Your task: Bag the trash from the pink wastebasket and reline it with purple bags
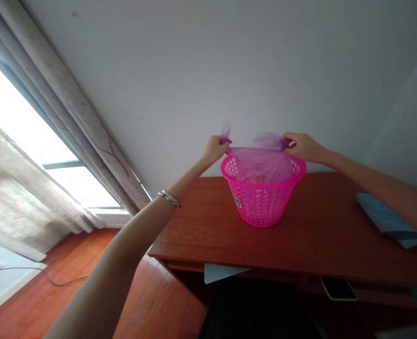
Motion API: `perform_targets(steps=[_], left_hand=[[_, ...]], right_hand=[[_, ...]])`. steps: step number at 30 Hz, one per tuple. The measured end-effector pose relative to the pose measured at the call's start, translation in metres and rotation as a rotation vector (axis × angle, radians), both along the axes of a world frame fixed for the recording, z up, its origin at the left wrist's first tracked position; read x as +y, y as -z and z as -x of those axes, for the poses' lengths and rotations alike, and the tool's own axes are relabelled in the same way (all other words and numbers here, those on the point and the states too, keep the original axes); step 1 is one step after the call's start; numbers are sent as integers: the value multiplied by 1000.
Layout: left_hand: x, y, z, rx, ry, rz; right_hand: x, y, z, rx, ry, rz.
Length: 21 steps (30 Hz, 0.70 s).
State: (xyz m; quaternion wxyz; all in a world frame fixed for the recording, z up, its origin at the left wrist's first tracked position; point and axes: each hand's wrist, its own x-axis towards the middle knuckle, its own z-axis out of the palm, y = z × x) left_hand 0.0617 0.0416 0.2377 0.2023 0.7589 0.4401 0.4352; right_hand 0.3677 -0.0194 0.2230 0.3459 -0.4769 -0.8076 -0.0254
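A bright pink plastic basket (261,207) with holes in its wall stands upright on the brown desk. Inside it, and rising above its rim, is a thin purple plastic bag (261,165). My left hand (217,148) pinches one upper corner of the bag just above the basket's left rim. At the right side, my right hand (302,146) has its fingers closed on the opposite corner. Between the two hands the bag's top edge is stretched nearly straight. The loose ends by both hands are blurred. Whatever lies at the basket's bottom is hard to make out.
The desk (201,226) stands against a grey wall. At its right lies a bluish folded item (388,219). A phone (338,288) and a white sheet (222,271) show below the desk's front edge. Curtains (88,113) hang by a window at left; a black cable (53,281) crosses the floor.
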Motion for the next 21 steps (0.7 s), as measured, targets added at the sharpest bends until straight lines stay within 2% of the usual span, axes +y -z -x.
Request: perform_targets(steps=[3,5,7,9,11,15,18,21], left_hand=[[8,-8,19,-250,-7,147],[11,-15,28,-397,-9,264],[13,-20,33,-551,10,331],[10,-25,31,-638,77,272],[0,-28,23,-580,169,91],[-33,-27,-8,-152,388,-219],[-52,-22,-31,85,480,-311],[-56,-20,-40,81,480,-323]], right_hand=[[-5,-6,-13,356,25,198],[-12,-14,-16,508,30,290],[-21,-23,-16,594,5,300],[-31,-33,-10,639,-29,258],[-39,-40,1,645,-34,210],[-46,-46,36,607,-37,171],[-47,-46,58,658,-173,205],[-47,-47,63,666,-264,210]])
